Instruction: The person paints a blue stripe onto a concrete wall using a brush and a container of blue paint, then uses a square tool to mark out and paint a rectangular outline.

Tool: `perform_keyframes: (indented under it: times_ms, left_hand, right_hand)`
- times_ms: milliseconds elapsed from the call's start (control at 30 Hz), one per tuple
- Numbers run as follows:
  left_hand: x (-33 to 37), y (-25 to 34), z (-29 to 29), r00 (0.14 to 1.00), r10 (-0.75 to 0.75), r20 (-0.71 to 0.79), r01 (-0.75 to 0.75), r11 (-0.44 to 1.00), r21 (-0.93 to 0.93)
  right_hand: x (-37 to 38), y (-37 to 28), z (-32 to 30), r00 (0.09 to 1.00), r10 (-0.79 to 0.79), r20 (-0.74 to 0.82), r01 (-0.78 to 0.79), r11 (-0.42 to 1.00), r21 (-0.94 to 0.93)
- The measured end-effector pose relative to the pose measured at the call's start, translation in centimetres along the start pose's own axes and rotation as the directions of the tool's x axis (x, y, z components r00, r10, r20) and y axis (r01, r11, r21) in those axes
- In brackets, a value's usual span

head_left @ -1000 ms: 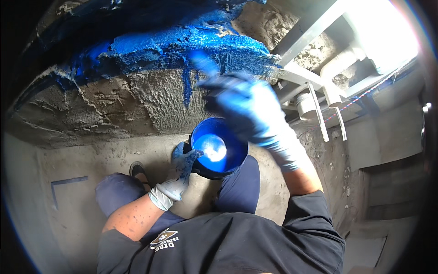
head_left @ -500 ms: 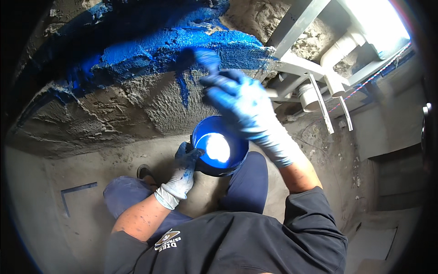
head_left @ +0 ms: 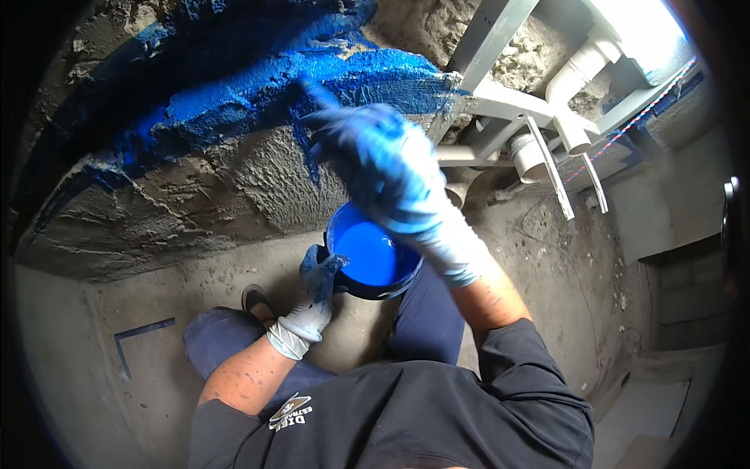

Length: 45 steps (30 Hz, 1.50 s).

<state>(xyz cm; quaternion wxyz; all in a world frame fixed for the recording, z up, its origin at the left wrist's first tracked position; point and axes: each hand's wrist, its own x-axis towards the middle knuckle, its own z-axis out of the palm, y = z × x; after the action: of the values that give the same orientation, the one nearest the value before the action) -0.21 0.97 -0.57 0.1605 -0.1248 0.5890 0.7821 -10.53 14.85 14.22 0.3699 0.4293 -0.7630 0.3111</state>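
My left hand (head_left: 315, 291), in a paint-stained glove, grips the rim of a small bucket of blue paint (head_left: 369, 256) held in front of my body. In a blue-smeared glove, my right hand (head_left: 380, 159) is raised above the bucket and closed around a brush handle (head_left: 316, 93), which is blurred. The brush end meets the rough cement wall (head_left: 258, 184) at the lower edge of its blue painted band (head_left: 250, 86). Blue drips run down the bare cement below the brush.
White and grey pipes (head_left: 558, 117) and a metal frame (head_left: 488, 39) sit at the upper right. A concrete floor (head_left: 547, 258) lies below, with my legs in dark trousers (head_left: 226, 344) and one shoe (head_left: 254, 298) on it. A concrete step (head_left: 656, 399) is at the lower right.
My right hand with the brush has moved left and up along the wall's painted edge. The bucket and my left hand have stayed in about the same place.
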Motion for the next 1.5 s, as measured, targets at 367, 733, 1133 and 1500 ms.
perform_keyframes:
  times_ms: [367, 733, 1133, 1500]
  left_hand:
    - [0.3, -0.5, 0.2, 0.994, -0.088, -0.059, 0.084, 0.994, -0.072]
    - [0.2, -0.5, 0.0, 0.997, -0.075, -0.025, 0.072, 0.994, -0.084]
    - [0.0, -0.2, -0.1, 0.997, -0.062, -0.035, 0.057, 0.989, -0.136]
    - [0.0, 0.0, -0.3, 0.992, -0.093, -0.090, 0.078, 0.983, -0.164]
  right_hand:
    - [6.7, 5.8, -10.2, 0.914, 0.253, 0.318, -0.390, 0.766, 0.512]
    - [9.5, 6.3, -12.2, 0.845, 0.266, 0.463, -0.473, 0.774, 0.420]
    - [8.7, 11.7, -10.8, 0.861, 0.091, 0.500, -0.313, 0.870, 0.381]
    - [8.8, 11.2, -9.6, 0.923, 0.160, 0.350, -0.275, 0.910, 0.310]
